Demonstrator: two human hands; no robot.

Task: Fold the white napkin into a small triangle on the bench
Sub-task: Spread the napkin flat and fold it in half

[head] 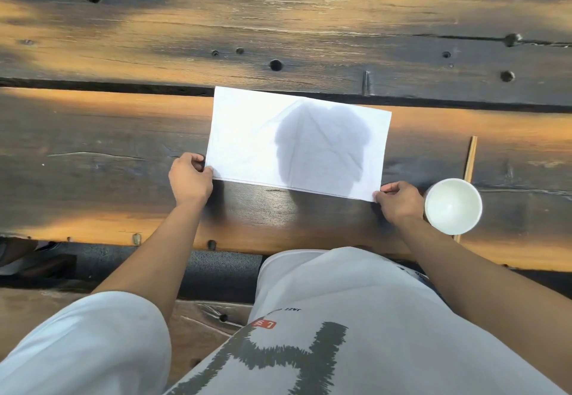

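Note:
The white napkin (247, 134) lies flat on the dark wooden bench (123, 147) as a wide rectangle, slightly skewed, with a doubled edge along its near side. A head-shaped shadow falls across its middle. My left hand (189, 178) pinches the near left corner. My right hand (399, 201) pinches the near right corner. Both hands rest on the bench at the napkin's near edge.
A white bowl (453, 206) stands just right of my right hand, with a thin wooden stick (470, 159) lying partly under it. A dark gap (108, 87) between planks runs behind the napkin. My legs in white shorts fill the foreground.

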